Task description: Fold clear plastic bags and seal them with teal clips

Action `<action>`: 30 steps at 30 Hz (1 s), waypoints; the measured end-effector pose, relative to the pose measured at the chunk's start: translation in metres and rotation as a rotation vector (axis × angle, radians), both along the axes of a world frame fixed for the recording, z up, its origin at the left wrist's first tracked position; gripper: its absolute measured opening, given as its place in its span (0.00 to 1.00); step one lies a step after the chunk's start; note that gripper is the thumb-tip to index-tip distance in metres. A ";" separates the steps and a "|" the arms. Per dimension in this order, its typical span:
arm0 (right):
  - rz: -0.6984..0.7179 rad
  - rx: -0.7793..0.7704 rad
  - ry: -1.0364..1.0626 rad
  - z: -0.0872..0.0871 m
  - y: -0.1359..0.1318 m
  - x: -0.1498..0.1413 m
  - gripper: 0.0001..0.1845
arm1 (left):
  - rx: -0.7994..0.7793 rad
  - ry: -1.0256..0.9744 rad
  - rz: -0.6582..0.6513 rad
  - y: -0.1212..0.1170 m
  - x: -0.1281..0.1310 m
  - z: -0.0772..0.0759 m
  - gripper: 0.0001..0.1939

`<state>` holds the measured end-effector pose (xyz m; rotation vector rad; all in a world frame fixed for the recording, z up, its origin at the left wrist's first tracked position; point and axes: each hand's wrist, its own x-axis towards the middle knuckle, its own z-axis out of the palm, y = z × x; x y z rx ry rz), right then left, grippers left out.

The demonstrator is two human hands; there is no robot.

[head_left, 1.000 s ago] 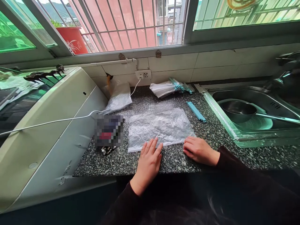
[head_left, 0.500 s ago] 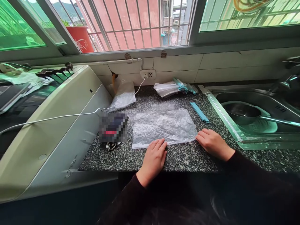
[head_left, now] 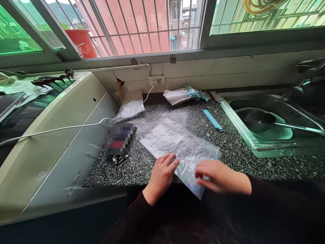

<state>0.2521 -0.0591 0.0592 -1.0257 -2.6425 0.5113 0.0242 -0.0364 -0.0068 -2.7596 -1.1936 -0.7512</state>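
Note:
A clear plastic bag [head_left: 177, 144] lies turned at a slant on the speckled counter, one corner hanging past the front edge. My left hand [head_left: 164, 171] rests on its near edge with fingers stretched out and pressed lightly down. Over the right part of the bag is my right hand [head_left: 215, 174], slightly blurred, its fingers bent and parted from the thumb with nothing visible between them. Light blue flat strips [head_left: 212, 120] lie to the right beyond the bag.
Behind are stacked clear bags with blue strips [head_left: 185, 95] and a white plastic bag [head_left: 132, 103]. To the left sits a pixelated dark object [head_left: 120, 139] beside a pale machine [head_left: 76, 118] with a white cable [head_left: 68, 127]. The sink [head_left: 286, 101] at right holds a pan [head_left: 257, 120].
The bag has rotated clockwise, its right end swinging toward me over the counter edge. My right hand has moved left and nearer, off the bag's corner. My left hand has barely shifted.

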 end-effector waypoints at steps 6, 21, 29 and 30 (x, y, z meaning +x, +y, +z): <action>-0.204 0.125 -0.047 -0.009 0.091 0.001 0.06 | -0.077 -0.029 -0.132 -0.002 -0.025 -0.002 0.18; -0.217 0.299 -0.065 -0.043 0.099 0.042 0.12 | -0.133 -0.100 -0.112 -0.002 -0.045 0.004 0.17; -0.175 0.324 -0.083 -0.038 0.078 0.058 0.15 | -0.232 -0.167 -0.110 0.002 -0.046 0.006 0.17; -0.171 0.320 -0.088 -0.037 0.076 0.060 0.16 | -0.250 -0.188 -0.110 0.003 -0.047 0.007 0.17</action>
